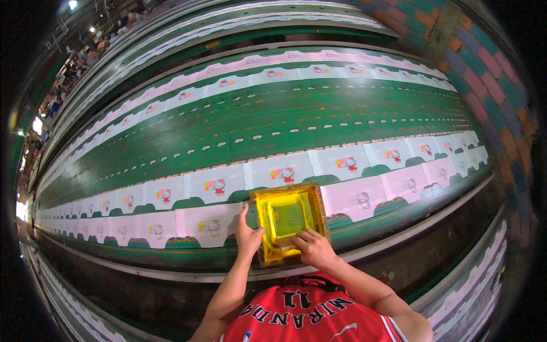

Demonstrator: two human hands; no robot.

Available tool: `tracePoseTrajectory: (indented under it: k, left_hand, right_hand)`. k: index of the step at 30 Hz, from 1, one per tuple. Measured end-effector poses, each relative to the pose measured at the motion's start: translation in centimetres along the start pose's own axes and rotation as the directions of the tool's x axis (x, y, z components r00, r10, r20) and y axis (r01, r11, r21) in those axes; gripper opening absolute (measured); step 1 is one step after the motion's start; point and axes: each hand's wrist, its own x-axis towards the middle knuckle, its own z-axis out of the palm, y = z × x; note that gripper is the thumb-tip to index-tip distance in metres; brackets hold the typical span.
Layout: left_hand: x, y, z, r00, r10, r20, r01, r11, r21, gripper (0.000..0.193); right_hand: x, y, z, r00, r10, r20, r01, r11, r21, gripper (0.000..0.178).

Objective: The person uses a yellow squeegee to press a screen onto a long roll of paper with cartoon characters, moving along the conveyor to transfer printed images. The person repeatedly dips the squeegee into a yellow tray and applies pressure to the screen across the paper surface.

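A screen printing frame (321, 212) with wooden sides and yellow ink inside lies over the near row of pale pink fabric pieces (191, 222). My left hand (248, 235) grips its left side, the index finger stretched along the edge and the thumb across the rim. In my right hand (313, 248) is a small flat squeegee (286, 244), pinched at the near end of the mesh; my fingers hide part of it. Left of the frame, the pink pieces carry a cartoon print with yellow on it. To its right, a piece (360, 199) bears a grey print without yellow.
Beyond lies a row of white pieces (228, 181) with red and coloured cartoon prints on the long green table (273, 114). More printed rows run along its far side. A coloured brick wall (490, 74) stands at the right, other tables behind and below.
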Motion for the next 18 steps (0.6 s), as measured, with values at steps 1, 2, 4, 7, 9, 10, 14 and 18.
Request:
tracePoseTrajectory:
  k: [1,2,4,7,9,10,14,18]
  left_hand:
    - [-0.2,0.8,0.4,1.0,0.012,-0.007,-0.012,1.0,0.004,0.087]
    - [-0.4,1.7,1.4,0.999,0.041,-0.009,-0.041,0.999,0.02,0.087]
    - [-1.0,3.8,3.8,0.994,0.11,-0.009,-0.109,0.992,0.064,0.087]
    - [-1.8,6.2,9.6,0.994,0.109,0.001,-0.109,0.993,0.041,0.086]
    - [-1.7,4.8,13.9,0.986,0.163,-0.048,-0.165,0.985,-0.053,0.087]
    - [-2.2,6.0,15.6,0.991,0.135,-0.027,-0.135,0.99,-0.028,0.087]
    - [-3.5,7.1,21.5,0.993,0.118,-0.023,-0.116,0.992,0.047,0.086]
    - [-4.1,7.5,23.6,0.996,0.087,-0.036,-0.082,0.991,0.106,0.085]
  right_hand:
    - [0.1,0.5,-0.6,1.0,0.005,-0.003,-0.005,1.0,0.02,0.032]
    - [-0.2,1.3,-1.6,1.0,0.011,-0.001,-0.011,1.0,0.007,0.032]
    - [-1.0,3.0,-3.7,1.0,0.016,0.008,-0.016,1.0,-0.016,0.031]
    - [-3.2,6.2,-7.8,0.999,0.031,-0.031,-0.031,0.999,-0.015,0.031]
    - [-5.1,8.9,-9.6,0.999,0.007,-0.052,-0.008,1.0,-0.03,0.033]
    - [-6.2,10.4,-10.4,0.998,0.004,-0.064,-0.006,0.999,-0.038,0.035]
    - [-9.9,14.7,-12.4,0.997,0.068,-0.019,-0.069,0.996,-0.058,0.029]
    - [-11.4,16.5,-13.4,0.999,0.033,-0.019,-0.033,0.999,-0.004,0.026]
